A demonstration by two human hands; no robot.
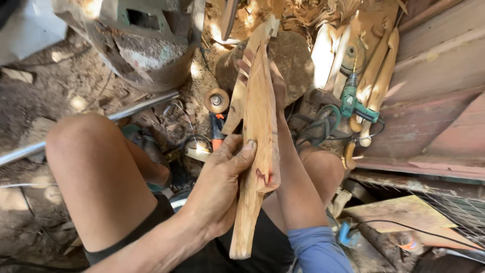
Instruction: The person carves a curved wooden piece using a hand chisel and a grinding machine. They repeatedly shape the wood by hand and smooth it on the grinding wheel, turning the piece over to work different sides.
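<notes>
Nearest the camera, the left hand (220, 184) is clamped on the lower part of a carved wooden workpiece (257, 131), thumb laid across its face, fingers wrapped behind. The workpiece is a long, flat, pale blank with notches cut along its upper left edge and a red mark near the lower right edge; its long axis runs almost straight away from the person, lower end between the knees, upper end tilted slightly right. The right hand (278, 88) lies further up, on the right edge of the piece, its forearm running alongside it; the blank hides the fingers, so whether this hand grips or merely steadies cannot be told. The hands are apart, left low and nearer, right high. Beyond the left knee, a metal pipe (141, 105) crosses the dirt floor. Just left of the blank sits a small round wheel-like disc (216, 100). Further right, a teal power drill (353, 103) rests among other carved wooden pieces (376, 65), with shavings behind.
</notes>
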